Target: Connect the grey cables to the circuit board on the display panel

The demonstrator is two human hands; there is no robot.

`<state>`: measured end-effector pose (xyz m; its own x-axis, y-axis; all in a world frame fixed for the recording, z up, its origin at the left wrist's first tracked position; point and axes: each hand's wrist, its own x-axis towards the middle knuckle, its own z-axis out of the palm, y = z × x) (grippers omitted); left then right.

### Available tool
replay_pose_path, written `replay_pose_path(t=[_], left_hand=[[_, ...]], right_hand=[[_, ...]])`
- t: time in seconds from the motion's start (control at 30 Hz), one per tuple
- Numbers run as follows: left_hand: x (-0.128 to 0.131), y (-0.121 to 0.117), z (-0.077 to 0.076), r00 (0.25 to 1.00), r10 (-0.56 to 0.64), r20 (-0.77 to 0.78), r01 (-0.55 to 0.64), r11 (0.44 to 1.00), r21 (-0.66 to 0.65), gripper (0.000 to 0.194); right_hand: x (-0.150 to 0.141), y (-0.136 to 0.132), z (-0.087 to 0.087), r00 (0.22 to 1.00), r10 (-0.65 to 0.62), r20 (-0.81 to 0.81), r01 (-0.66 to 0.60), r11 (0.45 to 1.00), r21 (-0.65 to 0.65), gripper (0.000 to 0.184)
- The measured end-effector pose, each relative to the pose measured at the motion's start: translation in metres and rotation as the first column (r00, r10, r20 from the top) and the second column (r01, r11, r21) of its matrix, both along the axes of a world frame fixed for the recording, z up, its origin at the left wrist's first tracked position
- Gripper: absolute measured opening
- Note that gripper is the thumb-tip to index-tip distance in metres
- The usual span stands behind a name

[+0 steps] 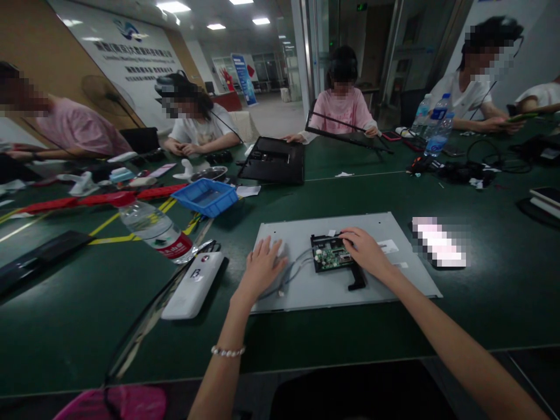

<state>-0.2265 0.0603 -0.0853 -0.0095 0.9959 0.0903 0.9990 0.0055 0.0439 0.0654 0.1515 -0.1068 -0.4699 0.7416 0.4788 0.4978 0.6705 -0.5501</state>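
Observation:
A flat grey metal panel [301,291] lies on the green table in front of me. On it sits a green circuit board [329,256] in a black bracket, with a black arm [357,276] sticking out toward me. My right hand [365,251] has its fingers and thumb closed round the bracket's upper right corner. Over the panel's left side, my left hand [262,267] is spread with nothing in it. Grey cables [294,269] run from the board toward the left hand and partly pass beneath it.
Left of the panel are a white power bank [195,286], a water bottle [153,227] and a blue tray [205,197]. A phone [440,242] lies to the right. Across the table, one person holds a black frame [345,131] beside a black monitor shell [273,160].

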Motion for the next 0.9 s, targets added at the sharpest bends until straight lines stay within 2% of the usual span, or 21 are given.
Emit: replay_pose_path(t=[0.1,0.3,0.57,0.9], left_hand=[[-0.003,-0.006,-0.006,0.997,-0.070,0.029,0.070,0.998,0.006,0.045],[-0.002,-0.003,-0.008,0.991,-0.127,0.045,0.123,0.989,0.087,0.042],[-0.001,-0.003,-0.005,0.992,-0.115,0.059,0.105,0.982,0.157,0.033],[0.000,-0.005,0.002,0.992,-0.048,0.115,0.035,0.992,0.118,0.035]], right_hand=[[0.001,0.000,0.000,1.000,0.007,0.006,-0.007,1.000,-0.010,0.025],[0.002,0.000,-0.001,1.000,0.011,0.017,-0.010,1.000,-0.026,0.027],[0.000,0.000,-0.002,1.000,-0.003,0.030,0.004,1.000,-0.014,0.026],[-0.003,-0.010,0.016,1.000,0.018,-0.001,-0.018,1.000,-0.001,0.028]])
